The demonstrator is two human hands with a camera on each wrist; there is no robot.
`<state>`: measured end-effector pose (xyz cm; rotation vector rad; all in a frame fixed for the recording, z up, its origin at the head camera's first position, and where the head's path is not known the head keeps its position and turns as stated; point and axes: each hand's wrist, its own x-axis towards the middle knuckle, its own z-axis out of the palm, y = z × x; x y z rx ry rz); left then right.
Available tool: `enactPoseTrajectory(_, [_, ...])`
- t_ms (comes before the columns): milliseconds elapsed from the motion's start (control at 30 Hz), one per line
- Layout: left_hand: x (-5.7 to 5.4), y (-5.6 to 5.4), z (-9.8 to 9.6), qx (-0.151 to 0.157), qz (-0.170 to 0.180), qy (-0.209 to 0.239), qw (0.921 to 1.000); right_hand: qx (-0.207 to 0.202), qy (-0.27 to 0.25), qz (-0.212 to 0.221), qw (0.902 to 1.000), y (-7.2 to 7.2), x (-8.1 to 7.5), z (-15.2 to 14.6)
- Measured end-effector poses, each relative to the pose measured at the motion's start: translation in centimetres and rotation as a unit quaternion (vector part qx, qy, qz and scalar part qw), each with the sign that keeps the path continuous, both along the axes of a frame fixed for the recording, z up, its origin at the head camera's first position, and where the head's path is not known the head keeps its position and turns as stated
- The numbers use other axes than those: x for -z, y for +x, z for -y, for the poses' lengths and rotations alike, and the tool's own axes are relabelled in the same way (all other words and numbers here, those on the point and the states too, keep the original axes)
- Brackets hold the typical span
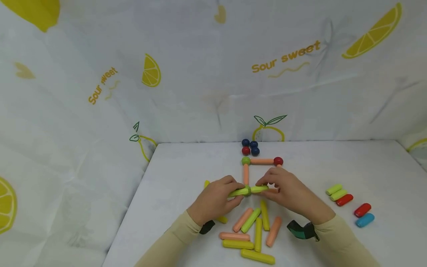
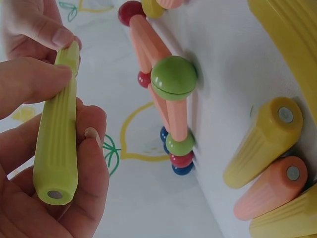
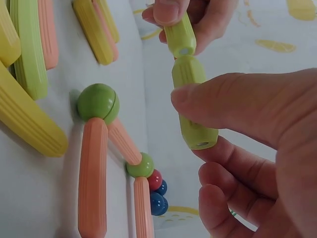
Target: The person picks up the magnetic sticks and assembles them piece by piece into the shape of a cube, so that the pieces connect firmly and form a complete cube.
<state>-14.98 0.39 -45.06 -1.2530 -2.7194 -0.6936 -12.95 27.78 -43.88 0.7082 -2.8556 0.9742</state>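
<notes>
My left hand (image 1: 218,196) pinches a yellow-green magnetic stick (image 2: 57,144) between thumb and fingers. My right hand (image 1: 288,189) pinches a shorter yellow-green stick (image 3: 190,111). Both sticks are held end to end, close together; whether their tips touch I cannot tell. They are raised over a four-sided frame on the table. That frame has salmon sticks (image 1: 262,161) joined by balls: a green ball (image 1: 245,160) and a red ball (image 1: 278,161) at the back, another green ball (image 2: 173,78) at the near corner under the held sticks. In the head view, my right hand hides part of its right side.
Several yellow sticks (image 1: 258,256), salmon sticks (image 1: 234,236) and a yellow-green stick (image 1: 251,220) lie in front of the frame. Blue balls (image 1: 255,151) and a red ball (image 1: 245,150) sit behind it. Short green, red (image 1: 362,210) and blue pieces (image 1: 365,220) lie at right.
</notes>
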Motion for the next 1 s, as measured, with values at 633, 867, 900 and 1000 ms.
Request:
enactPoseTrajectory(633, [-0.1, -3.3, -5.9, -0.107, 0.096, -0.013, 0.9895, 0.073, -0.064, 0.031, 0.9948, -3.6, -0.3, -3.0])
enactPoseTrajectory(867, [0.5, -5.3, -9.6, -0.160, 0.131, -0.023, 0.9782, 0.128, -0.065, 0.023, 0.9894, -5.3, 0.5, -4.5])
enactPoseTrajectory(900, [0.6, -5.4, -10.0, -0.165, 0.134, -0.022, 0.9769, 0.130, -0.065, 0.017, 0.9892, -5.5, 0.6, -4.6])
enactPoseTrajectory(1000, [0.7, -5.8, -10.7, -0.179, 0.135, -0.024, 0.9741, 0.129, -0.069, 0.002, 0.9892, -6.2, 1.0, -5.0])
